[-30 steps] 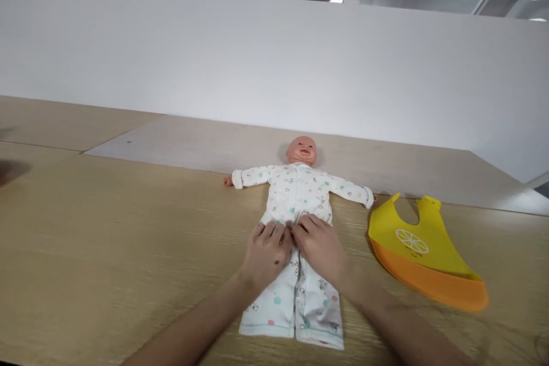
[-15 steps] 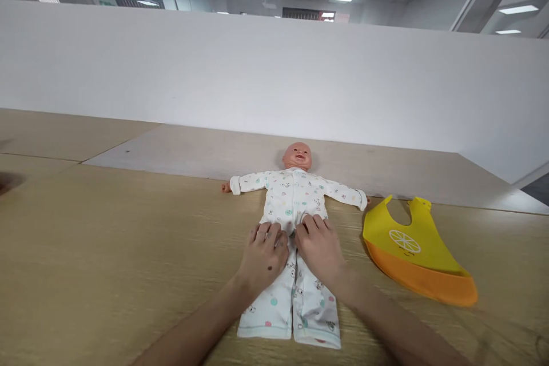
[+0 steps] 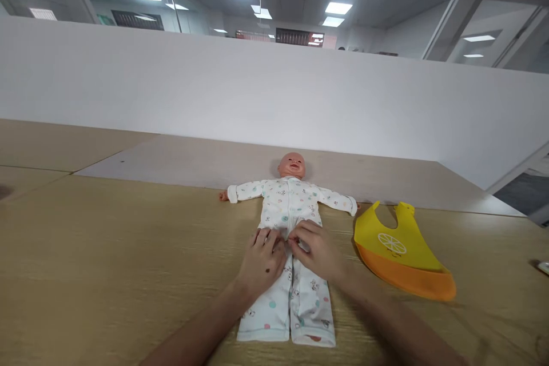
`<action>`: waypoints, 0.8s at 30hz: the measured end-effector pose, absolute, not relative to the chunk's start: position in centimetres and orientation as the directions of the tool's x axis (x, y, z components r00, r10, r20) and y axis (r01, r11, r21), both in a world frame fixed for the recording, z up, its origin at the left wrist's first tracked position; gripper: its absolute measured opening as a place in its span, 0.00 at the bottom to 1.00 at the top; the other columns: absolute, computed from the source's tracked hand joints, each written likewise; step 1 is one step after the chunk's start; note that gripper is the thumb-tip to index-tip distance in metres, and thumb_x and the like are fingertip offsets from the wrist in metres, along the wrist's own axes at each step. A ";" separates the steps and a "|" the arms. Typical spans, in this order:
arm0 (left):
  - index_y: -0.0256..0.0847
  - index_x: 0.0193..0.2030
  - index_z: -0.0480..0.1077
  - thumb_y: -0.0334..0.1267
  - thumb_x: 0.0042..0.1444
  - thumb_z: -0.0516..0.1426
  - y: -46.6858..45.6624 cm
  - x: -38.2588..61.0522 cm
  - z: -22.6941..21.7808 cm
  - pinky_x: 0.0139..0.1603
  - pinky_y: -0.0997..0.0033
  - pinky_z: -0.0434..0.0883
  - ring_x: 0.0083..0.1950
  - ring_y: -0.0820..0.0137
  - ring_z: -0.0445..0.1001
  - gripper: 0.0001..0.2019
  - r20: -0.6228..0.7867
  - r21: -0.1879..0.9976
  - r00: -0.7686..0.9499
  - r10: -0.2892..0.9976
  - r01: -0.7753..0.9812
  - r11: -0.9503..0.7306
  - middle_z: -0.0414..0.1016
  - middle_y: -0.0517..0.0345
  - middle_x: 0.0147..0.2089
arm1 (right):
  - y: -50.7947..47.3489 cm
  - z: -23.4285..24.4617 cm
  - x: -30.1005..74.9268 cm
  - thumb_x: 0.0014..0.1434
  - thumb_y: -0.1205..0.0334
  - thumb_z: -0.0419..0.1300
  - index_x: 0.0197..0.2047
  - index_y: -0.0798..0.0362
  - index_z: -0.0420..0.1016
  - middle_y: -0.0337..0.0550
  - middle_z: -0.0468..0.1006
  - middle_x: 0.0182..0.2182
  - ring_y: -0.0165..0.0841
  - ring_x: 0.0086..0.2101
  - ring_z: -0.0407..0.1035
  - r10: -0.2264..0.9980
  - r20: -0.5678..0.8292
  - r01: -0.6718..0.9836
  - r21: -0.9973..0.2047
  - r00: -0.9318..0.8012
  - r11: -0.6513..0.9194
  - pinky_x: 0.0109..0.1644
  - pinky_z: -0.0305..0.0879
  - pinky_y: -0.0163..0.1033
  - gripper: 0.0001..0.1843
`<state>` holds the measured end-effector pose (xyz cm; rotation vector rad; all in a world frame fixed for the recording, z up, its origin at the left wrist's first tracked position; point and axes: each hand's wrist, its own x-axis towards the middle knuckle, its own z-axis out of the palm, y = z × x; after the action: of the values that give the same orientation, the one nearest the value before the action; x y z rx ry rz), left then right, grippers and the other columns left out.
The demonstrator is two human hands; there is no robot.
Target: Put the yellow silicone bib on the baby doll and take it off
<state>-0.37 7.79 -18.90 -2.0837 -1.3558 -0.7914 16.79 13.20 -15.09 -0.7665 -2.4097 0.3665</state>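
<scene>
A baby doll (image 3: 291, 164) lies on its back with its arms spread, dressed in a white printed sleepsuit (image 3: 289, 206) with coloured dots. My left hand (image 3: 262, 260) rests on the suit at the top of the legs, fingers pointing to the middle. Beside it, my right hand (image 3: 315, 250) has its thumb and fingers drawn together on the fabric at the front seam. The fastening under my fingers is hidden. A yellow and orange silicone bib (image 3: 397, 254) with a lemon-slice print lies to the right of the doll, apart from my right hand.
A light wooden table (image 3: 128, 251) carries everything, with a paler board (image 3: 171, 163) at the doll's head. A white partition (image 3: 274, 103) stands behind it. A small white object (image 3: 544, 267) sits at the right edge.
My right hand's fingers have drawn together on the suit's front seam. The view has tilted upward, so the doll and bib sit lower in the picture and paper hearts show on the ceiling.
</scene>
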 end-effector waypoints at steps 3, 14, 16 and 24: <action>0.38 0.38 0.72 0.29 0.55 0.56 7.9 -0.4 -18.9 0.47 0.60 0.67 0.45 0.61 0.66 0.05 0.689 -0.107 0.346 0.638 0.918 -0.382 0.72 0.52 0.40 | 14.1 -14.3 17.9 0.62 0.66 0.53 0.37 0.56 0.72 0.43 0.73 0.36 0.30 0.40 0.66 0.622 0.408 0.439 -0.458 -0.668 0.773 0.44 0.62 0.34 0.07; 0.37 0.36 0.71 0.27 0.55 0.55 8.2 -1.2 -18.4 0.46 0.59 0.67 0.44 0.62 0.66 0.05 0.714 -0.042 0.396 0.577 0.847 -0.530 0.71 0.51 0.40 | 21.9 -15.2 36.8 0.61 0.58 0.53 0.48 0.56 0.74 0.49 0.76 0.45 0.32 0.43 0.70 0.963 0.165 0.897 -0.424 0.212 -0.125 0.48 0.62 0.34 0.16; 0.37 0.36 0.71 0.26 0.55 0.55 8.2 -1.3 -18.5 0.47 0.59 0.68 0.44 0.63 0.66 0.05 0.711 -0.018 0.395 0.582 0.837 -0.546 0.70 0.51 0.40 | 22.7 -16.0 40.8 0.62 0.57 0.50 0.55 0.64 0.69 0.68 0.70 0.51 0.44 0.49 0.68 0.892 0.172 0.864 -0.379 0.418 -0.332 0.50 0.61 0.44 0.24; 0.38 0.34 0.70 0.29 0.55 0.54 7.5 -0.7 -18.6 0.51 0.59 0.68 0.45 0.65 0.65 0.04 0.635 0.095 0.352 0.688 0.848 -0.522 0.69 0.52 0.39 | 27.2 -17.2 44.0 0.51 0.54 0.63 0.13 0.53 0.65 0.54 0.72 0.21 0.32 0.19 0.62 0.966 0.007 0.881 -0.412 0.257 -0.232 0.30 0.57 0.44 0.21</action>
<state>-0.74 7.52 -18.59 -2.3662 -1.3756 -0.9249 43.98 27.17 -17.22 -2.2021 -1.6954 0.3575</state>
